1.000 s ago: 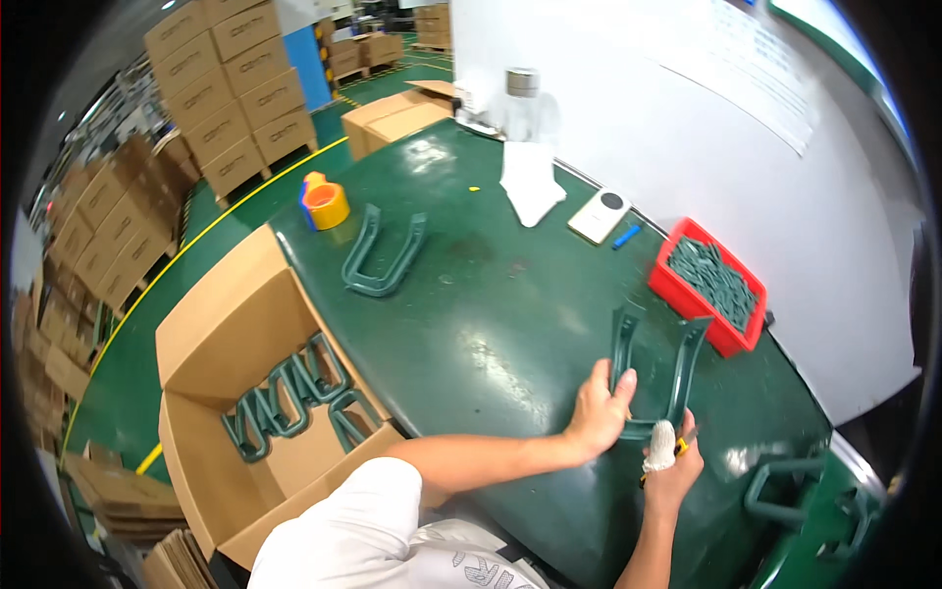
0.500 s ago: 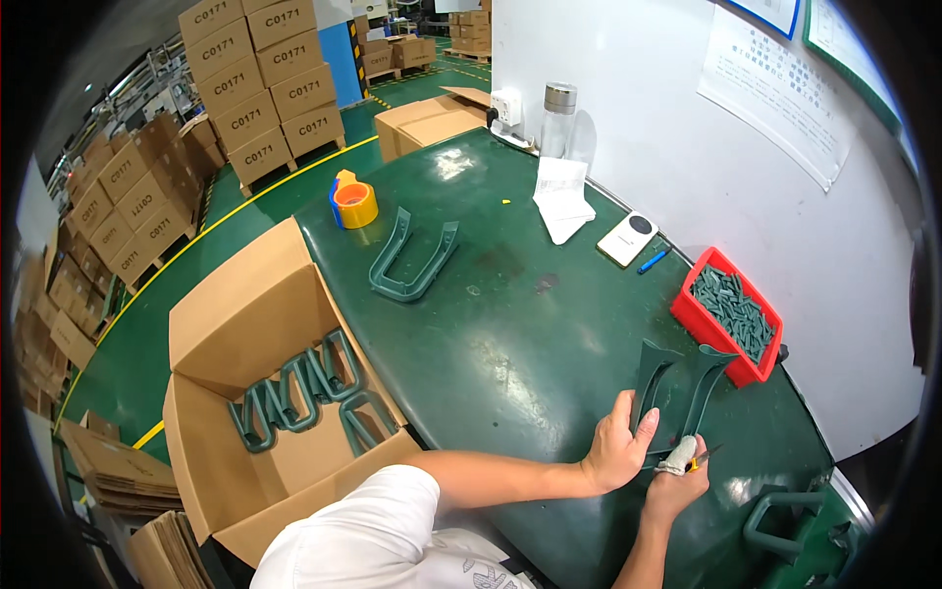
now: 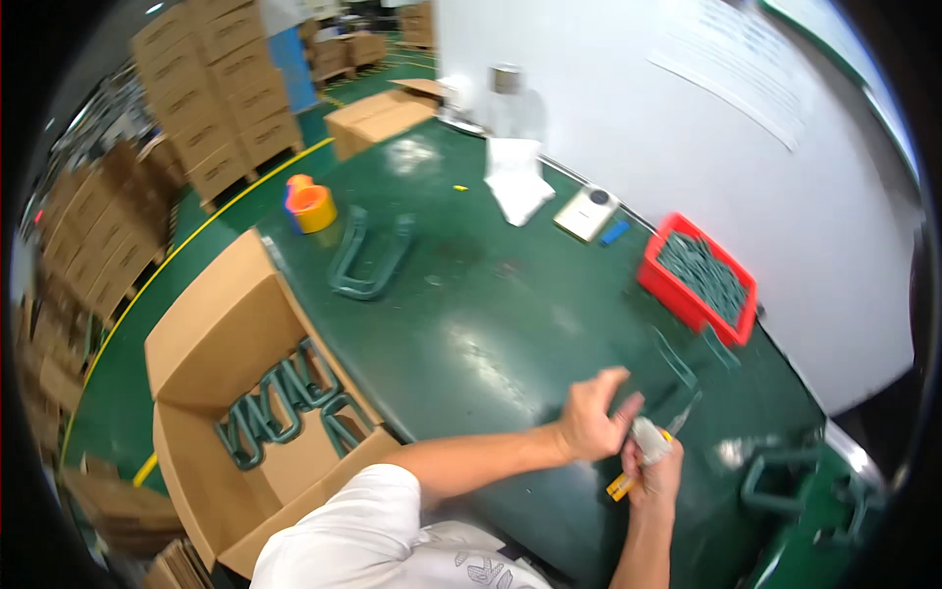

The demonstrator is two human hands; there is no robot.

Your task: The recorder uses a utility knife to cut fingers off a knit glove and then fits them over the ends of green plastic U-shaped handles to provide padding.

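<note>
My left hand [image 3: 594, 417] hovers over the green table with thumb and fingers apart and nothing between them. Close beside it, my right hand [image 3: 655, 473] grips a yellow utility knife [image 3: 619, 486], its blade pointing up and away. White wrapping [image 3: 650, 440] covers part of a finger on that hand. Just beyond both hands is a green U-shaped plastic part [image 3: 677, 358], smeared by motion; whether a hand touches it is unclear. A similar U-shaped part [image 3: 361, 287] lies farther left on the table.
An open cardboard box [image 3: 211, 491] with several green parts stands left of the table [image 3: 461, 294]. A red bin [image 3: 677, 294] of small green pieces sits by the wall. More green frames [image 3: 775, 486] are at right. A tape dispenser [image 3: 314, 208] and papers [image 3: 515, 182] lie farther back.
My left hand has let go of the U-shaped part and moved slightly left. My right hand has turned, showing more of the knife's yellow handle. The whole view has shifted.
</note>
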